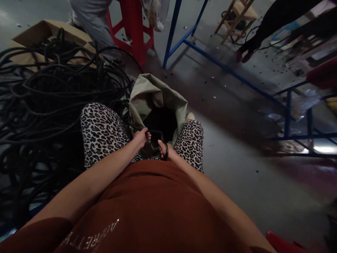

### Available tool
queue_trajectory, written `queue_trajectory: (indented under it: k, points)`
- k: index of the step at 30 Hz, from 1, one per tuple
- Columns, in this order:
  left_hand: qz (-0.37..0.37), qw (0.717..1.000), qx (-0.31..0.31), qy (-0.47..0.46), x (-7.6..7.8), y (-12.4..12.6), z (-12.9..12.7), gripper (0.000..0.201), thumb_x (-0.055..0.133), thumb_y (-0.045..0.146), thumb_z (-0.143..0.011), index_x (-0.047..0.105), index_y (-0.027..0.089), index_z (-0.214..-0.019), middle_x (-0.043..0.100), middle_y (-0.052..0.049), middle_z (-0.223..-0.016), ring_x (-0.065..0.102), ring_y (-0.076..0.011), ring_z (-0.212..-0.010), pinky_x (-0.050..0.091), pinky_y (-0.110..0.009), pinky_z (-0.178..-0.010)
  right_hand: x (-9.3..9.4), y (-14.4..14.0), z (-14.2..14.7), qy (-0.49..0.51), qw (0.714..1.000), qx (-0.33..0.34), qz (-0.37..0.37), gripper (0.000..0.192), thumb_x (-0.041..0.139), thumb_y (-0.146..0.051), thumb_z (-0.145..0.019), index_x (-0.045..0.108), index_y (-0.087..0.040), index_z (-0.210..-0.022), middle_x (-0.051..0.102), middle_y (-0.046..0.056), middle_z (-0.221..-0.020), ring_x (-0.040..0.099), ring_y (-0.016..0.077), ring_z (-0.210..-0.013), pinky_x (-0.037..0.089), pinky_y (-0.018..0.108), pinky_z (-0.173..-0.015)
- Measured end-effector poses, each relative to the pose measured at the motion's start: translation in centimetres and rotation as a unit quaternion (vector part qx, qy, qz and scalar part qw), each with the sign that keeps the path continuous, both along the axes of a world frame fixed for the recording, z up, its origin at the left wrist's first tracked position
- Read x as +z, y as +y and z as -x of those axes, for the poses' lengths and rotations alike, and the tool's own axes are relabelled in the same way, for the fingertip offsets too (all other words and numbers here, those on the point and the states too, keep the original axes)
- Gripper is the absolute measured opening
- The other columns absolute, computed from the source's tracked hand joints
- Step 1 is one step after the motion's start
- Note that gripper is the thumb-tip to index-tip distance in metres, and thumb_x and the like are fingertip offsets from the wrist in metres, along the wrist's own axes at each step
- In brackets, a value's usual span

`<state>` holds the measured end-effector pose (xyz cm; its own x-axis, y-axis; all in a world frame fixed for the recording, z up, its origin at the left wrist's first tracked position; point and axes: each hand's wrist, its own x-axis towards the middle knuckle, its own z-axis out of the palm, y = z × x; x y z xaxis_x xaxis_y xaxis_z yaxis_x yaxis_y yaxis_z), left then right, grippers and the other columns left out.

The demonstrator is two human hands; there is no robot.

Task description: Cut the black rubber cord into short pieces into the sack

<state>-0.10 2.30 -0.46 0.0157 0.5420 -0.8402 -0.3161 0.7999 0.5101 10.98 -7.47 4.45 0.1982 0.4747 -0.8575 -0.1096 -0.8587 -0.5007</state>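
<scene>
My left hand [142,137] is closed in a pinch on a black rubber cord [155,131], which passes over the near rim of the sack and bends down towards my other hand. My right hand [166,149] is wrapped round scissors [166,151]; their black loop handle shows at the back of the fingers, but the blades are hard to make out. Both hands are over the near side of an open, greenish woven sack [139,89] standing between my knees. Its inside is dark, so the contents cannot be told.
A large tangle of black cords [65,84] heaps on the left, by a cardboard box [28,33]. Ahead are a red stool [134,31] and a blue metal frame [205,52]. Other people's legs [97,24] show at the back. Small scraps dot the floor [229,168].
</scene>
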Motion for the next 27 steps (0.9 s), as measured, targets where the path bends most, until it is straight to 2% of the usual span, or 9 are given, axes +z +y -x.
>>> queue_trajectory:
  k: [6,9,14,27]
  points:
    - [0.008,1.000,0.017,-0.016,0.1,0.2,0.1,0.011,0.058,0.019,-0.080,0.051,0.015,-0.073,0.055,0.000,-0.053,0.053,-0.0108,-0.040,0.043,-0.021,-0.041,-0.1,-0.2,0.0,0.032,0.999,-0.030,0.020,0.047,0.043,-0.054,-0.092,0.049,-0.013,-0.070,0.045,-0.004,-0.045,0.044,0.0070,-0.030,0.034,0.016,-0.030]
    - [0.006,0.999,0.024,-0.031,0.3,0.3,0.2,0.012,0.056,0.020,-0.082,0.050,0.016,-0.073,0.055,0.000,-0.053,0.053,-0.0106,-0.041,0.043,-0.021,-0.042,-0.4,-0.3,-0.1,0.044,0.999,-0.007,0.030,0.053,0.038,-0.062,-0.090,0.050,-0.013,-0.074,0.050,0.000,-0.048,0.050,0.0101,-0.033,0.037,0.018,-0.031]
    - [0.001,0.999,0.027,-0.043,0.7,0.4,0.1,0.014,0.053,0.020,-0.086,0.049,0.016,-0.073,0.055,0.000,-0.054,0.054,-0.0099,-0.043,0.044,-0.020,-0.045,-1.5,-0.2,0.0,0.032,0.998,0.059,0.018,0.054,0.038,-0.062,-0.090,0.052,-0.013,-0.075,0.055,0.002,-0.049,0.053,0.0115,-0.034,0.037,0.018,-0.031]
    - [0.006,0.998,0.004,-0.056,1.0,-0.6,-0.3,0.013,0.053,0.018,-0.086,0.050,0.015,-0.073,0.056,-0.001,-0.054,0.055,-0.0111,-0.044,0.045,-0.022,-0.047,-3.3,0.2,0.1,0.023,0.997,0.069,0.036,0.059,0.036,-0.068,-0.087,0.053,-0.012,-0.080,0.057,0.004,-0.052,0.056,0.0138,-0.038,0.038,0.019,-0.030]
